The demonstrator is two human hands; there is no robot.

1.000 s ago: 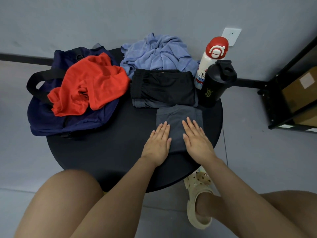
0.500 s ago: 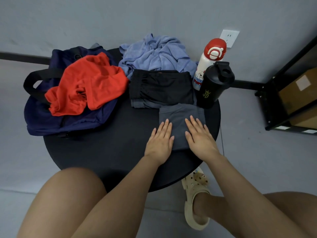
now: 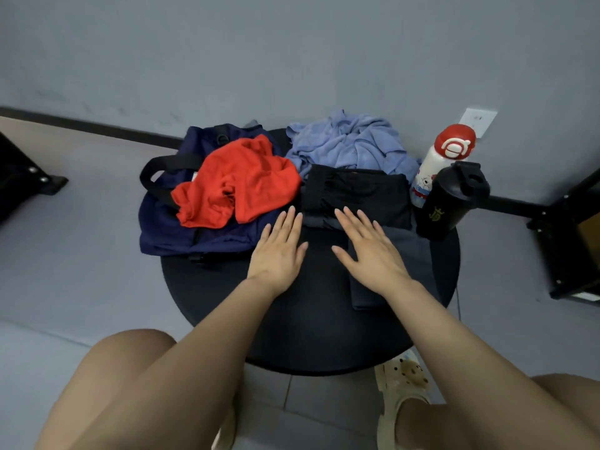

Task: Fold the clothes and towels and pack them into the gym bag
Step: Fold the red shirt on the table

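Observation:
A folded dark grey cloth (image 3: 402,261) lies on the right of the round black table (image 3: 308,336). My right hand (image 3: 367,251) is flat, fingers straight, over its left edge, fingertips near the black shorts (image 3: 357,196). Flat and holding nothing, my left hand (image 3: 279,251) hovers above the table just left of the shorts. Crumpled on the navy gym bag (image 3: 168,228) at the left is a red shirt (image 3: 237,186). Behind the shorts a light blue towel (image 3: 344,144) sits bunched.
At the table's right rim stand a white bottle with a red cap (image 3: 444,157) and a black shaker bottle (image 3: 451,199). Right of the table is a black metal shelf (image 3: 565,241) holding a cardboard box. My bare knees and a beige clog (image 3: 402,388) are below.
Both hands have lifted off the folded grey cloth and moved forward and left toward the black shorts. The view has tilted up and shifted left.

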